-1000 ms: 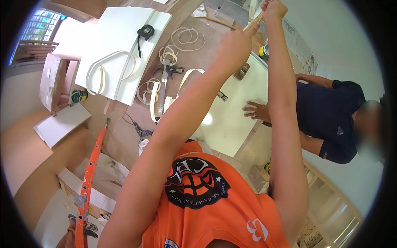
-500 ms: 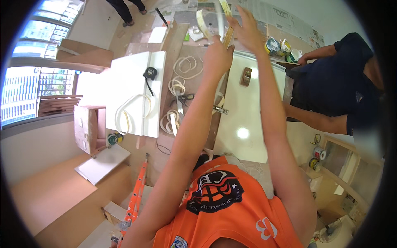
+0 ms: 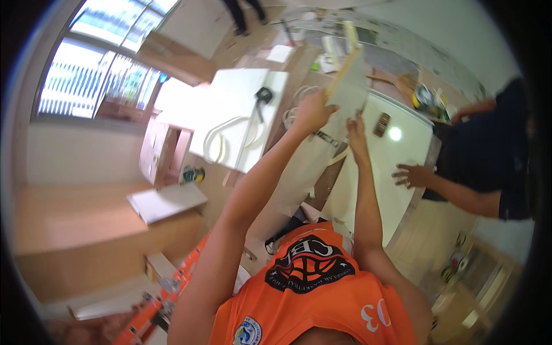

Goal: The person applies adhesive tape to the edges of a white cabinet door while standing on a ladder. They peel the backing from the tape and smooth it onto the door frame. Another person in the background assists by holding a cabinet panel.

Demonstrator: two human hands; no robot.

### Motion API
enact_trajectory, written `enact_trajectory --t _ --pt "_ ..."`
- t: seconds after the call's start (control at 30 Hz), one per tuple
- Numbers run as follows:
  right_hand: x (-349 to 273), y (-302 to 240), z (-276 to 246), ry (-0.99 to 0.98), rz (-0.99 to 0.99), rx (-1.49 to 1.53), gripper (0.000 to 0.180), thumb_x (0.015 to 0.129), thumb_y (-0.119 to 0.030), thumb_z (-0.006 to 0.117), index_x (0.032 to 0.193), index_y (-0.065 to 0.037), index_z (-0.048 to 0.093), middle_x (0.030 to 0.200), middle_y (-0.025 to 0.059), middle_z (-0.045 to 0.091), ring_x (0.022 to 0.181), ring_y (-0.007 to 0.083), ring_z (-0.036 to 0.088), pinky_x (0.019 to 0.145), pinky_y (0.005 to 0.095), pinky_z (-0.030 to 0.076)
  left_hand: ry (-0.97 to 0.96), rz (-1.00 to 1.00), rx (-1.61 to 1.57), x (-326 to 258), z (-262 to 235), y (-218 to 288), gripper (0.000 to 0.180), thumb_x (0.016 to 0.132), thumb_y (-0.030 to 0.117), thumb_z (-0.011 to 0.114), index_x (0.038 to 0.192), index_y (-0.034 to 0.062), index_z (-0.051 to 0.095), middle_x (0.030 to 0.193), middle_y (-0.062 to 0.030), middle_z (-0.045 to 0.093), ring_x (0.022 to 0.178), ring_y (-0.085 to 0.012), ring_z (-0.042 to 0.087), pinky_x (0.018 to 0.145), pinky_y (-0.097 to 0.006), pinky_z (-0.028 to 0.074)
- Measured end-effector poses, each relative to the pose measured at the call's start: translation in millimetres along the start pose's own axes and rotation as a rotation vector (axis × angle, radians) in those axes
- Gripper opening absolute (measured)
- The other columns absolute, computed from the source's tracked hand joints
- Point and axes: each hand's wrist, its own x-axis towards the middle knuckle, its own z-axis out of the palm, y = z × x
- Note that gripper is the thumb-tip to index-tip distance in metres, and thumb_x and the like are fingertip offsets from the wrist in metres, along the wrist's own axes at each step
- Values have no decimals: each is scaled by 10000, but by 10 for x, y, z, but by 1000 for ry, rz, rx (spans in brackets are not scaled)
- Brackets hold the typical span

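Note:
A long white panel [image 3: 305, 164] with a yellowish edge leans at a slant in front of me, its broad face showing. My left hand [image 3: 313, 114] is closed over its left edge. My right hand [image 3: 357, 135] has its fingers bent at the panel's opposite edge; blur softens the fingertips. Right of it lies a larger glossy white board [image 3: 397, 152] with a small brown wooden hand plane [image 3: 381, 125] on top. Pale coiled edging strips [image 3: 291, 118] are partly hidden behind my left hand.
A co-worker's hand [image 3: 409, 176] reaches over the white board from the right. At left, a white board [image 3: 230, 92] carries a black tape measure [image 3: 264, 95] and a curved strip [image 3: 215, 144]. Cans [image 3: 428, 100] stand at the far right; an orange ladder [image 3: 184, 264] is low left.
Both hands have drawn nearer to me. The panel, formerly seen nearly edge-on, has tilted so its face shows. The co-worker's hand has come over the board. My view has turned.

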Motion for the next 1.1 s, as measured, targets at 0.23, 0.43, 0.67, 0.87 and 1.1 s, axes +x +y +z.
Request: enact_trajectory --t 0.23,0.43,0.67,0.87,1.1 --pt "1326 -258 -338 68 -304 -195 650 1044 -346 521 1557 -19 291 1546 207 399 1411 313 408 1159 408 309 80 84 -107 -687 -345 -124 417 848 322 755 1038 -29 634 960 -253 688 950 -450 656 858 -522 497" --pt "1817 -1036 -756 -308 -593 -247 506 1023 -351 554 1351 33 546 1252 152 625 1160 264 558 1046 370 388 257 139 -223 -1994 -1050 -219 467 868 381 739 1091 -9 612 910 -237 694 886 -435 668 789 -510 509" --pt "299 -3005 391 -885 -800 -568 478 904 -366 729 1096 66 663 972 101 687 881 194 612 802 319 488 503 6 -458 -3701 -1469 -916 486 874 394 724 1219 64 633 936 -174 719 834 -321 684 772 -416 511" --pt "-1652 -3697 1200 -1384 -974 -955 302 821 -204 780 949 59 707 832 117 714 750 208 643 751 326 503 632 -134 -635 -4771 -1317 -1611 492 798 338 820 1193 77 684 1002 -89 730 900 -174 668 796 -334 511" --pt "-3223 -3315 1741 -1320 -950 -807 208 826 -86 766 981 46 719 829 144 724 704 222 648 691 335 498 599 -190 -804 -5673 -1346 -2480 491 786 251 834 1213 54 690 1015 -38 706 930 -161 642 820 -310 510"
